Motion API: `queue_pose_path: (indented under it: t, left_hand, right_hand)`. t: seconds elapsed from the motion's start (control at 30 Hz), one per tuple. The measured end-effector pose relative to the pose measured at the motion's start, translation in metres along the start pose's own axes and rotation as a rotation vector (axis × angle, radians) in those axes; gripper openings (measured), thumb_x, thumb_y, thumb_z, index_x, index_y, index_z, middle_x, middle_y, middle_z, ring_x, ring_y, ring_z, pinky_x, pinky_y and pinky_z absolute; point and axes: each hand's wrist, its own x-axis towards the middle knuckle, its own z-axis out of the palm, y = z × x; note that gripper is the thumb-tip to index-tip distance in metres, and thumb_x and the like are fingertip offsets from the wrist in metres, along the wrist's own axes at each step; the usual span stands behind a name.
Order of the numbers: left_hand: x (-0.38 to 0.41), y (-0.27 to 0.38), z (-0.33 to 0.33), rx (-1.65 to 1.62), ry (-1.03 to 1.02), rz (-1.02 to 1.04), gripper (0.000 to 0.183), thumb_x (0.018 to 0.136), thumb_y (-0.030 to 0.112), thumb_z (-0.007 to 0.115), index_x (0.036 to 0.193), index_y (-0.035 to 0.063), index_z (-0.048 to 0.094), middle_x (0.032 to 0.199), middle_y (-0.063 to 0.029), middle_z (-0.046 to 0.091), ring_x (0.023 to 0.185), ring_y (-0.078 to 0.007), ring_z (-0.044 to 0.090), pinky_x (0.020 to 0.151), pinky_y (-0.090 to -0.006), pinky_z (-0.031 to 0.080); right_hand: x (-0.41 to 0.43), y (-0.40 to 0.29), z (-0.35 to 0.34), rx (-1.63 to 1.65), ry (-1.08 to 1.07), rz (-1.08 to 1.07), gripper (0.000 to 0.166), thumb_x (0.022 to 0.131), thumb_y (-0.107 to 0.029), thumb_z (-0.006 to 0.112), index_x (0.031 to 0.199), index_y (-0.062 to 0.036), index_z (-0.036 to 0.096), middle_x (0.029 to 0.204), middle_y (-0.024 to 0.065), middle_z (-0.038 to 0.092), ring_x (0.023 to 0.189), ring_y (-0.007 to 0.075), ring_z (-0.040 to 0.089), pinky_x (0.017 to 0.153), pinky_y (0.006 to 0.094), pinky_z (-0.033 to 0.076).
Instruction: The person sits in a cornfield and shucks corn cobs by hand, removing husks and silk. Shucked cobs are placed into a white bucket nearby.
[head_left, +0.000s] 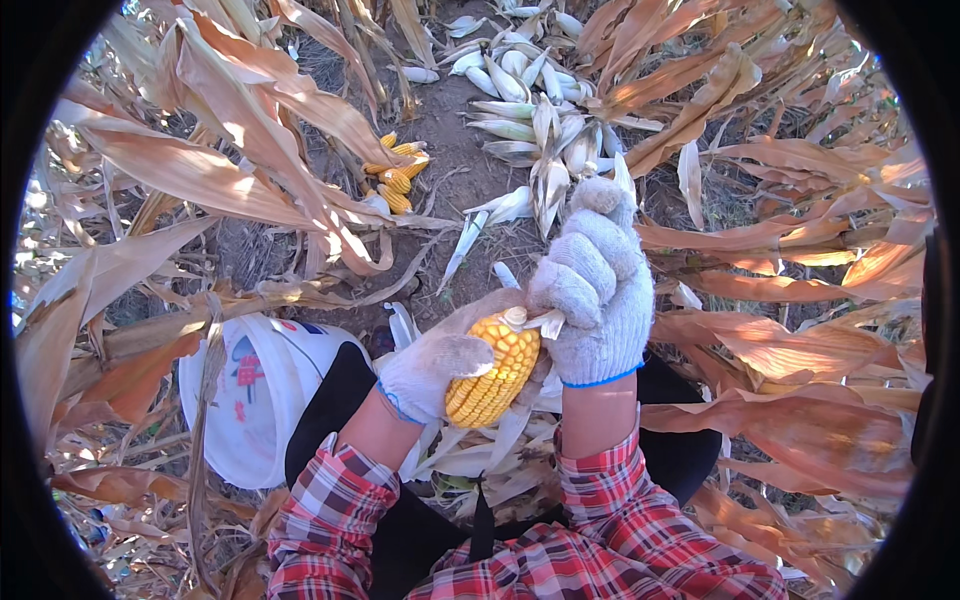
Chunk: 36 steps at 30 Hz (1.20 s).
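Note:
My left hand (442, 360), in a soiled white knit glove, grips a yellow ear of corn (495, 371) before my lap, its thumb across the kernels. My right hand (596, 285), gloved alike, is closed at the base of the ear, where a pale piece of husk (550, 324) shows at its fingers. The bare kernels face up. Several husked yellow ears (397, 176) lie on the soil at upper left. Beyond my right hand lies a pile of ears in dry husks (525, 97).
A white plastic bucket (251, 401) lies on its side at my left, under a dry stalk. Long dry corn leaves (225, 157) hang in from the left, and more (787, 345) from the right. Loose husks (480, 457) cover the ground between my legs.

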Motion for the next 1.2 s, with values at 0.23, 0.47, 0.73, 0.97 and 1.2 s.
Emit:
queue_pose_path:
  t: [0.23,0.47,0.73,0.97,1.2]
  left_hand:
    - [-0.008,0.025,-0.015,0.077,-0.462,0.173,0.077,0.070,0.051,0.075,0.120,-0.0017,0.050,0.100,-0.0180,0.060,0.085,-0.0279,0.064,0.071,-0.0388,0.058]
    - [-0.010,0.059,-0.053,-0.065,0.543,0.630,0.033,0.094,0.025,0.061,0.120,0.0057,0.054,0.100,-0.0095,0.061,0.085,-0.0234,0.063,0.076,-0.0405,0.056]
    - [0.006,0.028,-0.059,0.280,0.597,0.587,0.041,0.095,0.017,0.061,0.129,-0.0038,0.052,0.119,-0.0109,0.059,0.109,-0.0161,0.056,0.095,-0.0316,0.045]
    - [-0.017,0.054,-0.029,0.350,0.722,0.735,0.029,0.097,0.016,0.053,0.120,-0.0007,0.058,0.113,-0.0127,0.062,0.099,-0.0214,0.062,0.088,-0.0371,0.052]
    - [-0.016,0.042,-0.026,0.189,0.681,0.563,0.030,0.097,0.024,0.055,0.115,0.0006,0.060,0.106,-0.0147,0.065,0.093,-0.0250,0.064,0.083,-0.0404,0.056]
  right_hand:
    - [0.014,-0.017,0.025,-0.027,-0.198,-0.025,0.019,0.103,-0.024,0.043,0.098,-0.0073,0.051,0.058,-0.0058,0.040,0.042,0.0042,0.035,0.038,0.0226,0.029]
    - [-0.028,-0.099,-0.136,-2.563,0.274,0.646,0.049,0.087,-0.032,0.067,0.125,-0.0064,0.048,0.107,0.0155,0.064,0.092,0.0278,0.062,0.082,0.0371,0.049]
    - [-0.048,-0.010,-0.135,-1.230,0.305,0.418,0.084,0.082,-0.033,0.073,0.146,-0.0048,0.027,0.135,0.0138,0.047,0.120,0.0229,0.051,0.097,0.0341,0.046]
    - [-0.054,-0.034,-0.244,-1.225,0.878,0.535,0.047,0.083,-0.041,0.074,0.105,-0.0018,0.059,0.084,0.0098,0.063,0.060,0.0175,0.062,0.048,0.0302,0.049]
    - [0.026,-0.080,-0.307,-1.360,0.995,0.487,0.042,0.083,-0.038,0.073,0.092,0.0013,0.060,0.072,0.0105,0.061,0.054,0.0200,0.059,0.045,0.0320,0.046]
